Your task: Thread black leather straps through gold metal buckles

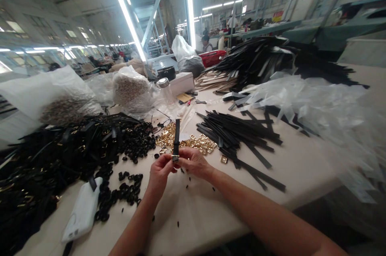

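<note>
A narrow black strap [176, 137] stands upright between my hands, with a gold buckle at its lower end. My left hand [159, 171] and my right hand [194, 162] both pinch that lower end, fingers closed on it. Just beyond my hands lies a heap of gold buckles [193, 142]. To the left of my hands are loose black loops [137, 140], and to the right a pile of black straps [238, 131].
A big heap of finished black straps [54, 155] covers the left of the table. A white phone-like object [81, 211] lies near the front edge. Clear plastic sleeves [316, 103] lie at the right, bags of parts [131, 91] behind. Other people work far back.
</note>
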`<state>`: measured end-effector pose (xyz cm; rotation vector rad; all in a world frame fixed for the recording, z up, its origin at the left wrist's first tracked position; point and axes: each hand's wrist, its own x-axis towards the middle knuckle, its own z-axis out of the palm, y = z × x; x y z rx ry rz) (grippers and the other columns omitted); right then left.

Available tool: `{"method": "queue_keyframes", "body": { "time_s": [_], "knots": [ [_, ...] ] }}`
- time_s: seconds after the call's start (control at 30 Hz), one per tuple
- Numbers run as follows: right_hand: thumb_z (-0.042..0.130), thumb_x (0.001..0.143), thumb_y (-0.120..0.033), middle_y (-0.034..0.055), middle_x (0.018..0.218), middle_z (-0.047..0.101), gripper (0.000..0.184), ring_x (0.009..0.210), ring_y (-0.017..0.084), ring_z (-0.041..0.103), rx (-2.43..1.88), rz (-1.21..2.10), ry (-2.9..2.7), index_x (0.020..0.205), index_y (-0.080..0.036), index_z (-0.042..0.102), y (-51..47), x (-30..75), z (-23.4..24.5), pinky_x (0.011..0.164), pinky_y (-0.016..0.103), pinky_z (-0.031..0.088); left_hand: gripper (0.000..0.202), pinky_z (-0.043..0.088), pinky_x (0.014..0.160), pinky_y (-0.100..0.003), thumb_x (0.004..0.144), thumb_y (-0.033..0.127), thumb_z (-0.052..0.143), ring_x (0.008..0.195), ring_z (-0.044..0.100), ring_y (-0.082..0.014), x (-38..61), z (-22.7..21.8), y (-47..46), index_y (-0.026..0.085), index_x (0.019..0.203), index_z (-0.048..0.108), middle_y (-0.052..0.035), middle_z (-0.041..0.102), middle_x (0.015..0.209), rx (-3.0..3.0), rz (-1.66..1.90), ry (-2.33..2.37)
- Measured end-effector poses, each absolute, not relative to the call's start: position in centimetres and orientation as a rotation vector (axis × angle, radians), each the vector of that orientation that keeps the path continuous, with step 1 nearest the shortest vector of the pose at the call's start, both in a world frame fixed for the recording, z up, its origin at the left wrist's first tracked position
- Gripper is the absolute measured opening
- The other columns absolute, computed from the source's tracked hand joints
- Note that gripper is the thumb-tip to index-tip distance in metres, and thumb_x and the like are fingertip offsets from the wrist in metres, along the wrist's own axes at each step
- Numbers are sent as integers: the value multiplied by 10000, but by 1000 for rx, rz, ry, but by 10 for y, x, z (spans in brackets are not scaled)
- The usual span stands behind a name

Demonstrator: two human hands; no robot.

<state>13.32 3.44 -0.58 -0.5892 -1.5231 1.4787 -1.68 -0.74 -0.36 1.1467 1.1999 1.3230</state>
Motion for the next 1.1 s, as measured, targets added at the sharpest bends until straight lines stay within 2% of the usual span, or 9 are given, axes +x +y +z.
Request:
{"method": "queue_keyframes", "body": {
  "time_s": [0.1, 0.2, 0.3, 0.43, 0.57, 0.73, 0.87, 1.0, 1.1],
  "knots": [
    [696, 778, -466, -1, 726, 623, 335, 591, 111, 549, -536, 1650, -1369, 940, -174, 721, 35, 131, -9, 550, 226, 451, 201, 468, 539, -218, 728, 340, 722, 621, 605, -136, -12, -3, -6, 158, 783, 657, -7, 648, 684, 1158, 1333, 1217],
    [700, 771, -468, 16, 758, 661, 330, 632, 138, 587, -614, 1681, -1312, 942, -188, 735, 35, 130, -12, 575, 245, 478, 191, 453, 524, -219, 726, 337, 724, 608, 594, -134, -8, -5, -7, 157, 747, 662, -17, 654, 705, 1190, 1358, 1215],
    [710, 772, -435, 33, 810, 696, 278, 719, 174, 634, -713, 1629, -1280, 926, -206, 743, 36, 131, -13, 649, 273, 512, 175, 446, 541, -216, 747, 323, 711, 602, 566, -120, -6, -7, -7, 154, 725, 672, -20, 657, 712, 1240, 1373, 1189],
    [706, 785, -405, 51, 893, 714, 238, 836, 210, 651, -743, 1543, -1358, 913, -207, 738, 41, 132, -13, 783, 325, 522, 155, 463, 587, -226, 772, 304, 686, 645, 577, -131, -7, -9, -5, 150, 783, 701, -38, 679, 758, 1306, 1372, 1201],
    [680, 814, -401, 58, 915, 710, 231, 848, 210, 645, -788, 1375, -1423, 922, -200, 719, 44, 136, -15, 804, 338, 518, 200, 487, 602, -248, 792, 327, 663, 653, 608, -147, -16, -7, -1, 155, 886, 704, -50, 696, 773, 1327, 1339, 1287],
    [654, 816, -467, 77, 891, 700, 296, 775, 213, 658, -821, 1385, -1376, 903, -185, 659, 44, 139, -14, 738, 357, 556, 288, 483, 557, -239, 746, 383, 701, 637, 642, -153, -59, 10, 0, 153, 920, 682, -49, 704, 768, 1118, 1531, 1378],
    [650, 813, -477, 59, 803, 682, 304, 653, 176, 634, -827, 1409, -1424, 875, -182, 621, 44, 140, -15, 616, 305, 553, 318, 471, 577, -233, 703, 431, 722, 657, 644, -149, -100, 24, -9, 163, 870, 680, -44, 712, 798, 993, 1743, 1557],
    [631, 826, -469, 29, 706, 647, 291, 545, 138, 571, -852, 1372, -1516, 815, -180, 600, 43, 139, -16, 488, 245, 487, 193, 444, 585, -254, 737, 376, 687, 624, 616, -168, -111, 24, -8, 186, 770, 699, -23, 679, 685, 1494, 1318, 1820],
    [616, 835, -454, 2, 633, 608, 275, 487, 123, 526, -865, 1344, -1604, 789, -185, 584, 41, 139, -17, 425, 219, 428, 95, 432, 677, -277, 769, 264, 635, 674, 602, -174, -102, 17, 4, 216, 753, 715, -26, 673, 754, 1909, 981, 1937]
  ]
}}
